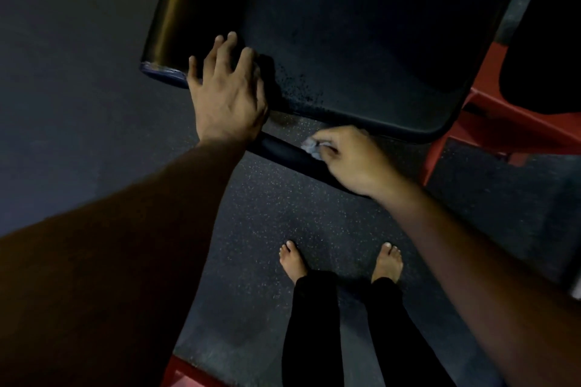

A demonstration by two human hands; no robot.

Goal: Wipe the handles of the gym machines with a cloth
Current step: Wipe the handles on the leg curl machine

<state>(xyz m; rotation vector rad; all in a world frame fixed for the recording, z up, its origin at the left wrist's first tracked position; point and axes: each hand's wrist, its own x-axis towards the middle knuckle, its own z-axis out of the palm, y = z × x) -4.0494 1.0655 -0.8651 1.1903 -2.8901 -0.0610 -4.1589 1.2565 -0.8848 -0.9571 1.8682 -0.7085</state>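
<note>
A black padded seat (361,41) of a gym machine fills the upper middle of the view. Below its front edge runs a black handle bar (283,152), slanting down to the right. My right hand (349,160) grips a small crumpled white cloth (309,146) and holds it against the bar. My left hand (226,91) rests flat on the seat's near left corner, fingers spread and straight. The bar's right end is hidden under my right hand.
The machine's red frame (490,122) stands at the right, and another red part (185,374) shows at the bottom edge. The floor (283,214) is dark speckled rubber. My bare feet (339,264) stand just below the bar.
</note>
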